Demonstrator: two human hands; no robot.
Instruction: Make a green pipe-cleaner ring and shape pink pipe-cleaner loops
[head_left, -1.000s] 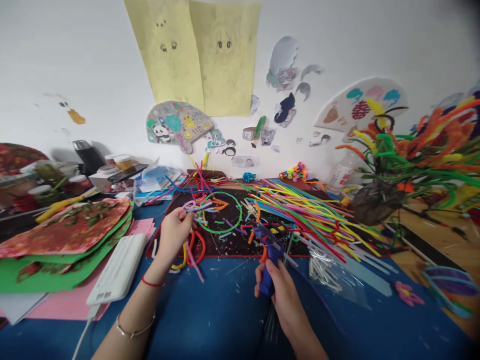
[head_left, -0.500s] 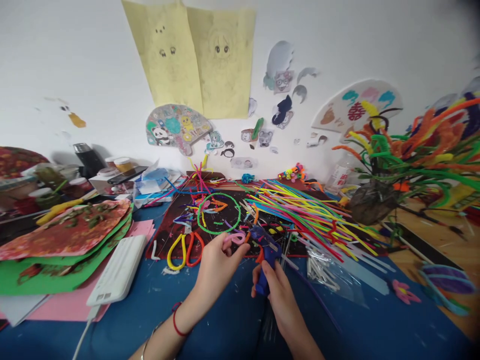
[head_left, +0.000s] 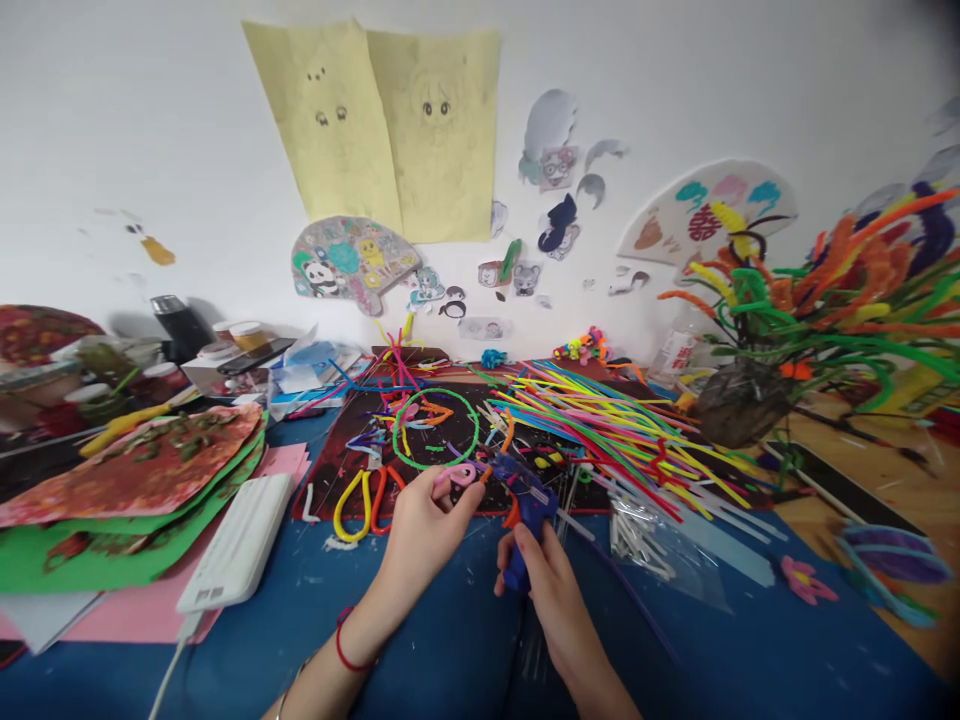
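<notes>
My left hand (head_left: 421,525) pinches a small pink pipe-cleaner loop (head_left: 460,473) and holds it up to the nozzle of a blue glue gun (head_left: 523,518). My right hand (head_left: 546,592) is wrapped round the gun's handle, low in the middle of the view. The loop and the nozzle tip almost touch above the front edge of a dark work mat (head_left: 352,450). On the mat lie a green pipe-cleaner ring (head_left: 436,428) and yellow and red loops (head_left: 366,492).
A big heap of coloured pipe cleaners (head_left: 622,425) spreads to the right, with a bag of glue sticks (head_left: 651,540) in front. A white power bank (head_left: 238,541), coloured paper sheets (head_left: 127,480) and jars stand left. A pipe-cleaner plant (head_left: 817,310) fills the far right.
My left hand left the mat's left part and came right with the pink loop, up to the glue gun's nozzle. My right hand with the gun barely moved.
</notes>
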